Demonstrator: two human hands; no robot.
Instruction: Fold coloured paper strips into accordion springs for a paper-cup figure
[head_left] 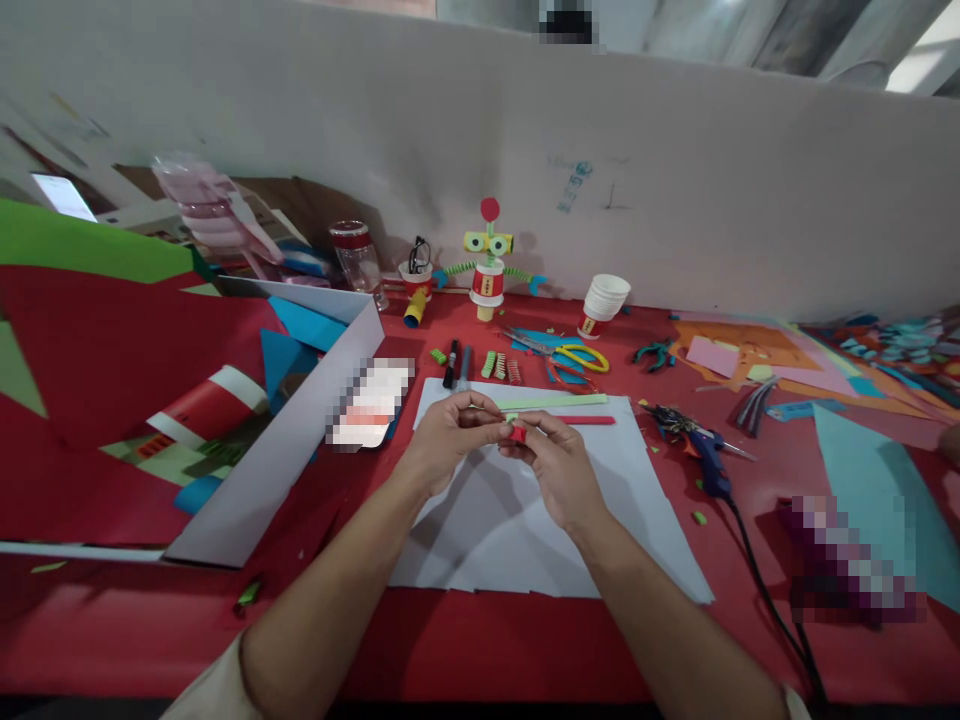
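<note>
Red-green paper piece (516, 432) between both hands (561, 468)

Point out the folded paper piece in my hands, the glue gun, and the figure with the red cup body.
Folded paper piece (517, 433): head view, on its red part.
Glue gun (709, 460): head view, on its blue body.
Figure (487, 286): head view, on its cup body.
</note>
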